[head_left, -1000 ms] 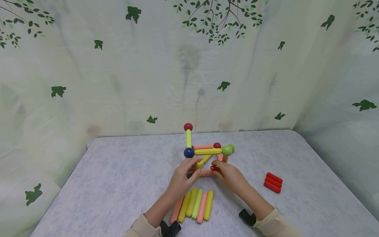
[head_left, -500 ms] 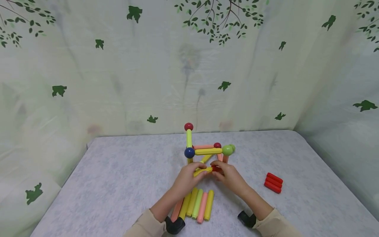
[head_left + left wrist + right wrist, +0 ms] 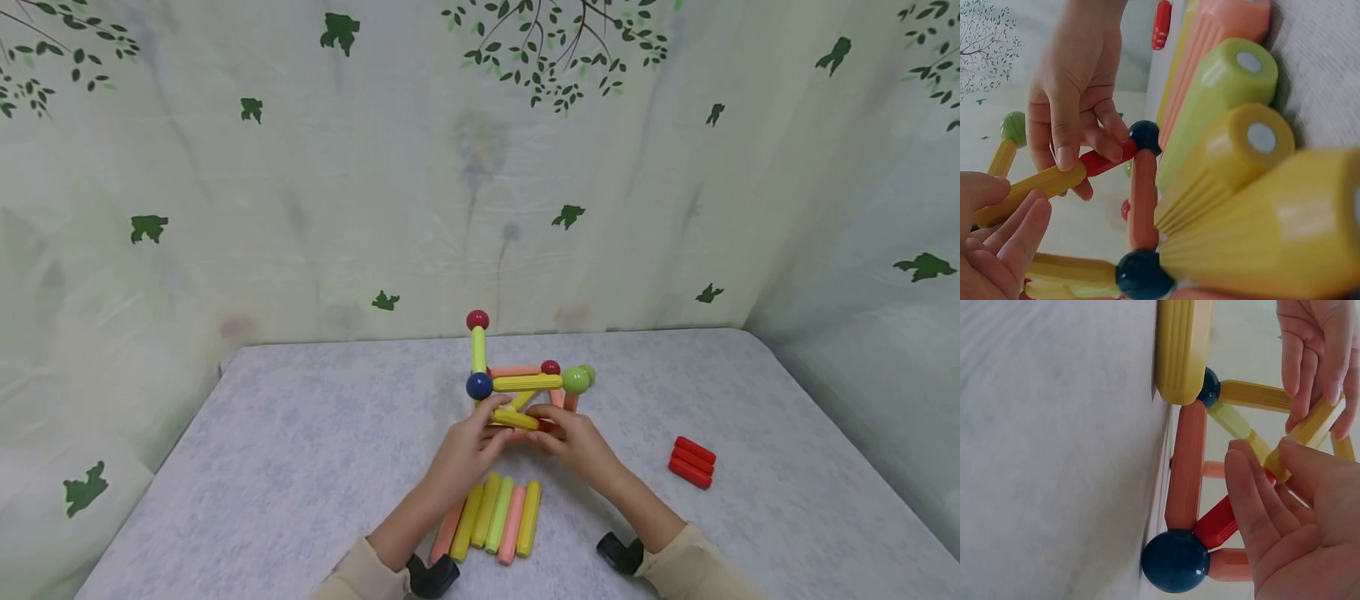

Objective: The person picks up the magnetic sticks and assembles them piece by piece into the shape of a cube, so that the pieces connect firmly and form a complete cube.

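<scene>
While the left hand (image 3: 465, 446) pinched a ridged yellow plastic-looking rod (image 3: 516, 418) between thumb and fingers, the right hand (image 3: 577, 437) gripped a short red plastic-looking rod (image 3: 1109, 160) where the two rods appeared to meet end to end, its thumb lying against the yellow one. The yellow rod was held in the air between the hands, at the near side of an open framework of coloured rods and balls (image 3: 527, 383) standing on the mottled grey desk (image 3: 300, 467). The red rod's other end sat against a shiny dark blue ball (image 3: 1174, 561) at the framework's base, so the right hand seemed to be steadying that attached piece while the left kept the yellow one in line. Six loose pink, yellow and light green rods (image 3: 500, 514) lay side by side in front of the framework, probably for easy reach; three short red rods (image 3: 692, 462) lay well apart to the right. Compared with half a second earlier, the yellow rod's left end had risen, reversing its tilt, and the left hand had shifted slightly left; the loose pieces had not visibly moved.
</scene>
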The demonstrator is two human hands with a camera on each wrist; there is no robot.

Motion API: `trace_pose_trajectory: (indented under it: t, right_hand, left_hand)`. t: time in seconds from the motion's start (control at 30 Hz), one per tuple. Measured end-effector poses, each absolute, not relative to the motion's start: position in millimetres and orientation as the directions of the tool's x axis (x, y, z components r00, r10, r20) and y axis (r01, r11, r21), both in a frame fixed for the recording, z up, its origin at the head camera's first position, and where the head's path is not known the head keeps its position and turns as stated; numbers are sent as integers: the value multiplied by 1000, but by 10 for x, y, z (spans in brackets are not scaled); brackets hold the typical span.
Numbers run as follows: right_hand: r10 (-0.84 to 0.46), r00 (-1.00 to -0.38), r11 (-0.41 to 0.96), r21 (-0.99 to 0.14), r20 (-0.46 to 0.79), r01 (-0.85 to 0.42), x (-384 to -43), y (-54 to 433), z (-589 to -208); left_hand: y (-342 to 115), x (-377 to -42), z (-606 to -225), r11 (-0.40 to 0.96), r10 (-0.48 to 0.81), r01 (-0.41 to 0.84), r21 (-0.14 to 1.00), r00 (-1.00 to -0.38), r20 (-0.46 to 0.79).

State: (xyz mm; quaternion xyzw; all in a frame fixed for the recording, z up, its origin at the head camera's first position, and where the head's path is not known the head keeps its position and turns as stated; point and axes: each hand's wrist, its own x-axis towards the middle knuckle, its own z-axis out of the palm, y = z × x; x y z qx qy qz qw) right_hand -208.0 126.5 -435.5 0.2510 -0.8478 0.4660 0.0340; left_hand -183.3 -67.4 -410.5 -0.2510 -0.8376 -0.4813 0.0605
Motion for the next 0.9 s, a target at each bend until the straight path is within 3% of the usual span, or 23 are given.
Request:
trace_pose_trajectory:
  t: [0.17,0.3,0.37,0.6,0.73,0.9]
  right_hand:
    - [-388,-878,379,-819,281,-430,-2096,1257,-4362]
    - [-371,-880,360,-827,297,-431,-2111,1263,-4386]
    - [-363,-879,360,-824,308,-437,-2121,1258,-4395]
    - [-321,-904,275,-886,282,-374,-2064,1182,-4292]
    - [-283,-911,230,-901,301,-369,-2015,1136,-4226]
    - [-191,-935,287,-894,299,-344,-2090,1096,-4344]
  left_hand:
    - [-773,-1800,-4035,550,350,555,624,-832,431]
    - [-841,-1821,-3963,677,310,604,422,-753,581]
    - [-865,-1864,-3926,709,297,598,374,-734,611]
    - [-893,-2045,-3834,693,339,577,432,-790,511]
    - [-891,-2088,-3823,668,345,588,457,-788,510]
    - [-886,-2128,-3847,631,337,607,483,-775,535]
